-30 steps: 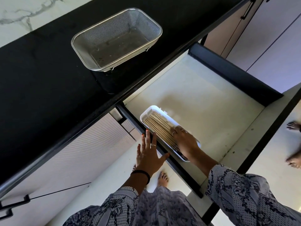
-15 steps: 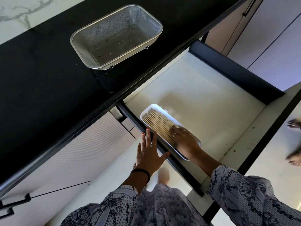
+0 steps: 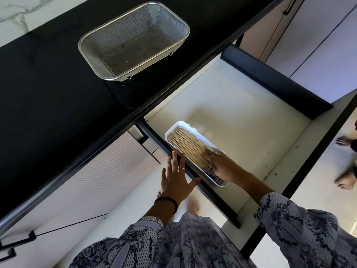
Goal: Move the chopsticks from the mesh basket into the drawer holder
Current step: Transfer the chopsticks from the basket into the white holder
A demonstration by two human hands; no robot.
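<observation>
The steel mesh basket [image 3: 135, 41] stands on the black counter with nothing in it. Inside the open drawer [image 3: 251, 132] lies a white oblong holder [image 3: 178, 126] filled with several wooden chopsticks [image 3: 188, 147] laid side by side. My right hand [image 3: 222, 167] rests flat on the near end of the chopsticks, fingers straight. My left hand [image 3: 176, 180] presses with spread fingers against the drawer's dark left side rail, just beside the holder.
The black counter [image 3: 48, 105] overhangs the drawer's back. The drawer's dark far wall [image 3: 274, 82] and front panel [image 3: 318, 149] frame its pale floor. Another person's bare feet [image 3: 345, 171] stand on the floor at the right. Cabinet doors rise behind.
My right hand has slid slightly toward the near end of the holder, uncovering more chopsticks. My left hand stays on the rail.
</observation>
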